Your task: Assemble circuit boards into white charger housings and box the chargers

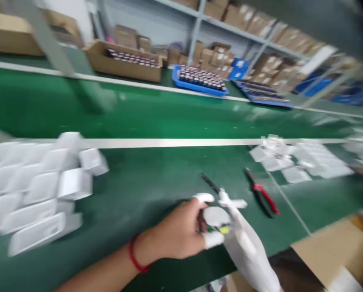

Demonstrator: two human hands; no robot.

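Head view: we are holding a white round piece (215, 216) between our hands, low and just right of the middle, and blur is keeping any writing on it from being read. Its pale face is looking smooth, with a dark reddish-brown part (201, 221) showing at its 9 o'clock edge and a small yellow patch (224, 230) at 5.

Taking that piece as the dial's centre, we are reaching in with the left hand (183, 231) from 8 o'clock, its white-covered fingertips curling round and pinching the piece; a red band (133, 254) is circling our wrist. Our white-gloved right hand (242, 231) is sitting close by at 4 o'clock; we are unable to tell whether its fingers are pinching anything. A black rod (210, 183) is pointing away at 12, and a white strip (239, 203) is showing at 2.

Farther along 2 o'clock, red-and-black pliers (262, 194) are lying on the green bench (132, 174), with white pieces (271, 154) beyond. White boxes (44, 182) are standing clustered at 9. Up at 12, a blue tray (187, 84) is holding small parts; cartons (218, 57) behind are bearing labels too blurred for reading.
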